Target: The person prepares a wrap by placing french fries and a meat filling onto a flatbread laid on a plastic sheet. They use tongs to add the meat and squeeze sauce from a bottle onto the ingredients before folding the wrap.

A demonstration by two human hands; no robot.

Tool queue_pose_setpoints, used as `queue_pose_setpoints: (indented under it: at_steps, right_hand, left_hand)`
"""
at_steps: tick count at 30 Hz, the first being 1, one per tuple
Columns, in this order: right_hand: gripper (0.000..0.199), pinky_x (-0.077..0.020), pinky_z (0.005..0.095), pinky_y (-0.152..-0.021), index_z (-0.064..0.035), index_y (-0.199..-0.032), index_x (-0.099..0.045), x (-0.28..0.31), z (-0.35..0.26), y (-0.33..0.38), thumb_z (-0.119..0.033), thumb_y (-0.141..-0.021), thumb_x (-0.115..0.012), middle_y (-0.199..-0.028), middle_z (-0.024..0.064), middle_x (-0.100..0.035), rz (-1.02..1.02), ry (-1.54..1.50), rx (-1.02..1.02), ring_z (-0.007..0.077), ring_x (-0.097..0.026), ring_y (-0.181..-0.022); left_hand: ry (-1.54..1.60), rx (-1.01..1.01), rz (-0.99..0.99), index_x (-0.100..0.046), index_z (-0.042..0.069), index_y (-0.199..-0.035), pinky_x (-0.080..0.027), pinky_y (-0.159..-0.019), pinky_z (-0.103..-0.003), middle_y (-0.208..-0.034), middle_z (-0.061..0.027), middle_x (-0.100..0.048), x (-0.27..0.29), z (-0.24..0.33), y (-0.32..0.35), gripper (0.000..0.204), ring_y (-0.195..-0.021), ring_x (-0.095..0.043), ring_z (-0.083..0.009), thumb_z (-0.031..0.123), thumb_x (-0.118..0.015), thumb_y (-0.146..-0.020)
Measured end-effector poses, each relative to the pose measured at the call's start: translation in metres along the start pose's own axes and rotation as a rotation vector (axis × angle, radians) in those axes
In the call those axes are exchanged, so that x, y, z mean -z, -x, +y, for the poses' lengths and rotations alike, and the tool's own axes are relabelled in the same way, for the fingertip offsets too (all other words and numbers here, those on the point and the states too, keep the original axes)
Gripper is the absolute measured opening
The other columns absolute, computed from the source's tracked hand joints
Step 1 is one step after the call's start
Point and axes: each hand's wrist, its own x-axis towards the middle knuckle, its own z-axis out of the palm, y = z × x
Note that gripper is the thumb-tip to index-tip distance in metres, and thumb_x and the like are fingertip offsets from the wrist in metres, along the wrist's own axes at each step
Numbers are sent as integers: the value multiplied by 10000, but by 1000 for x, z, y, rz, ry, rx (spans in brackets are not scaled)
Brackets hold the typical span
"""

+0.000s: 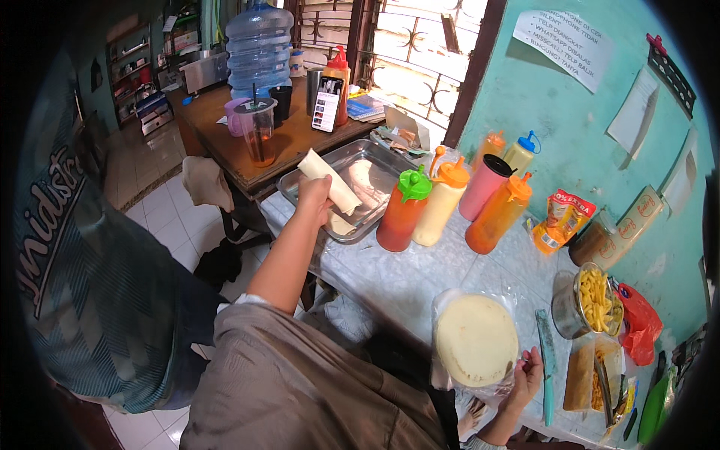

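Note:
My left hand (315, 196) is closed around a rolled flatbread wrap (331, 182), held tilted over a metal tray (289, 182). Inside the tray lie more pale wraps (366, 180), partly hidden by my hand and the roll. A stack of round flatbreads (476, 340) rests on a clear plastic bag (504, 300) at the front of the table. Beside its right edge is my right hand (529, 373), its fingers curled and pinching the bag's rim. Just right of the stack lies a turquoise knife (546, 367).
Sauce bottles (405, 210) stand behind the stack, with a pink tumbler (486, 187). To the right are a metal bowl of fries (592, 300), a filled container (581, 375) and a red bag (637, 322). A person (112, 262) stands at left, near a wooden table (202, 142).

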Motion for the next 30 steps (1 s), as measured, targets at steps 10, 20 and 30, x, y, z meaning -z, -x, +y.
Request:
queue_pose_setpoints:
  at_steps: [10,20,30]
  right_hand:
    - [443,-389,257,-882,55,-1210,-494,14,33,4,35,-768,-509,-1085,89,-533,17,58,82,142,-495,-937]
    - [409,-385,286,-896,70,-1149,-532,15,31,9,37,-742,-530,-1081,102,-538,6,148,137,172,-500,-958]
    - [351,-402,297,-879,54,-1099,-572,15,32,9,-9,-754,-566,-1093,119,-541,1,292,237,201,-511,-992]
  left_hand:
    - [-821,32,111,116,29,-1428,-255,-1089,-327,-1426,-235,-286,-44,-35,-16,1007,-1313,-331,-299,109,-636,-762]
    - [-1881,-152,98,-131,124,-1447,35,-1023,-675,-1485,-232,-152,-21,-3,33,797,-1395,-36,-386,407,-557,-836]
    - [-1770,-542,-680,-661,130,-1026,-77,-1060,-635,-1115,-120,-609,-14,-13,9,324,-1168,-462,-350,311,-481,-826]
